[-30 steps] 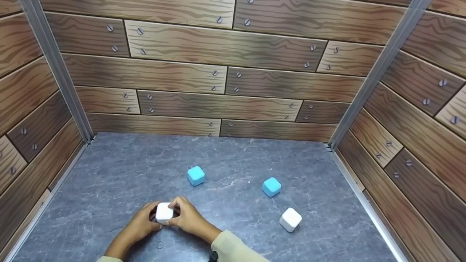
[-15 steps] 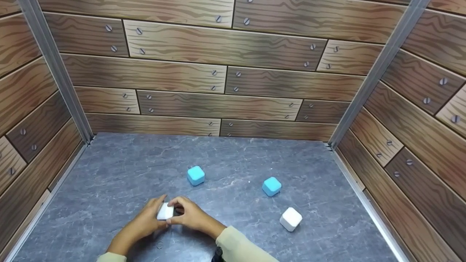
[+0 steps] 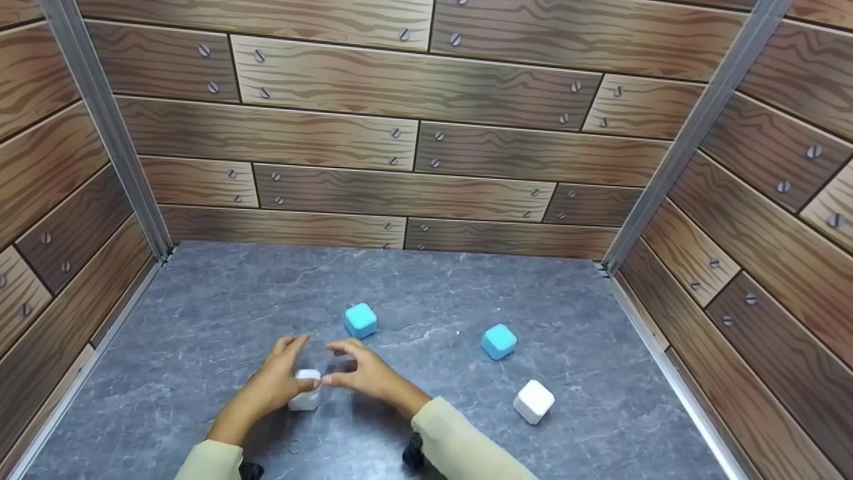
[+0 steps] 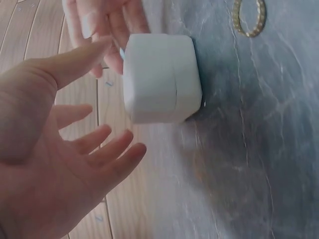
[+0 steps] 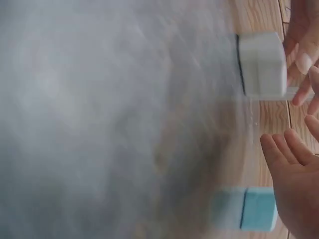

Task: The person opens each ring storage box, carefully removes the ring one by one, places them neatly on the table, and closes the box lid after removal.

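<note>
A white box with rounded corners (image 3: 304, 401) sits on the grey marbled table; in the left wrist view a seam runs around its side. My left hand (image 3: 273, 383) hovers over it with fingers spread, and its thumb hides part of the box in the head view. My right hand (image 3: 376, 379) is just to the right, fingers extended and apart from the thumb, holding nothing visible. Whether either thumb touches the box cannot be told. Beyond the hands stands a blue box of similar shape (image 3: 360, 321).
Another blue box (image 3: 499, 342) and a second white box (image 3: 534, 402) stand to the right. Nearer than the worked box lies a small gold-coloured ring (image 4: 249, 20). Plank-patterned walls (image 3: 320, 143) with metal corner rails (image 3: 690, 137) enclose the table.
Both hands held the white box and tilted it; now it stands on the table. The fingers have spread away from it, and the right hand has drawn slightly up and right.
</note>
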A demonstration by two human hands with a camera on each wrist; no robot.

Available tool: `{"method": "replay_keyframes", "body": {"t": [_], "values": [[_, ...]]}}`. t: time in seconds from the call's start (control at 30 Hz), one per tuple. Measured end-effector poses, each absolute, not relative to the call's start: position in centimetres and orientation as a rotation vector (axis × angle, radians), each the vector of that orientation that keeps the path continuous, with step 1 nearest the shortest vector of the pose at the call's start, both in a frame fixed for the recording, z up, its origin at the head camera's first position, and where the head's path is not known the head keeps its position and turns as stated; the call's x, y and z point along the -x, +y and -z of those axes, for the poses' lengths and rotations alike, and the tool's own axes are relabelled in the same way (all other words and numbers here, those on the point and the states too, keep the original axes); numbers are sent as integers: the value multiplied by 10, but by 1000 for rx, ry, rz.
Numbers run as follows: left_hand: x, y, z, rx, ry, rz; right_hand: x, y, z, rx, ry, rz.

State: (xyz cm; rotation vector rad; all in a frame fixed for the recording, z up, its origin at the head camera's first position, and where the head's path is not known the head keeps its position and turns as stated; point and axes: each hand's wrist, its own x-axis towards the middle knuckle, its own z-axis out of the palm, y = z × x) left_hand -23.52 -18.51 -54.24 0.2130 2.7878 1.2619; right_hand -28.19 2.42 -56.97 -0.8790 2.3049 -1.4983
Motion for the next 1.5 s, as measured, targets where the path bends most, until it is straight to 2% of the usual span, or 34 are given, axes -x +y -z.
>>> {"method": "replay_keyframes", "body": {"t": [0.33, 0.77, 1.13, 1.5], "values": [[254, -173, 539, -80, 2814, -1259, 308, 40, 559, 820, 2362, 1487], [284, -152, 533, -31, 2792, -1369, 339, 59, 558, 693, 2505, 1579], [315, -124, 539, 8, 2739, -1499, 358, 65, 562, 612, 2512, 1591], [331, -112, 550, 48, 2721, -1596, 368, 67, 577, 585, 2479, 1623]]}}
